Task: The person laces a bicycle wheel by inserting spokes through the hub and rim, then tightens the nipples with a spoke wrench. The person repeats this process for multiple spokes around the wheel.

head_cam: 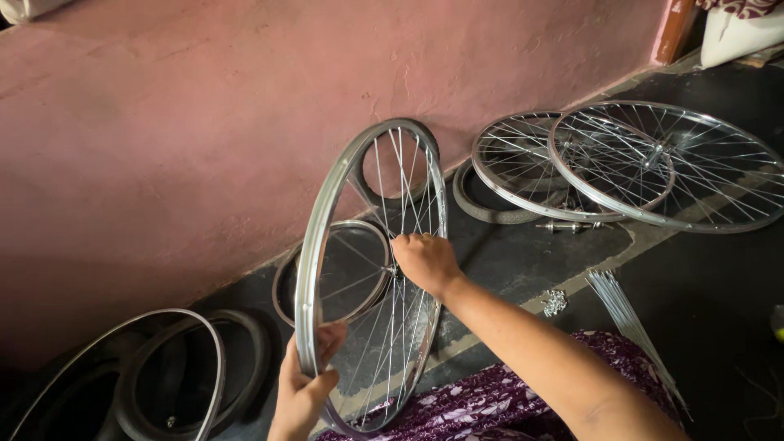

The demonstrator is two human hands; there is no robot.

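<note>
From the head camera, the left hand (304, 394) is closed around the lower rim of a spoked bicycle wheel (325, 220), holding it upright on edge over the dark floor (719, 302). The right hand (425, 261), fingers curled, touches the spokes near the hub. Loose spokes (625, 314) lie near the floor's right edge, just beside the right forearm.
</note>
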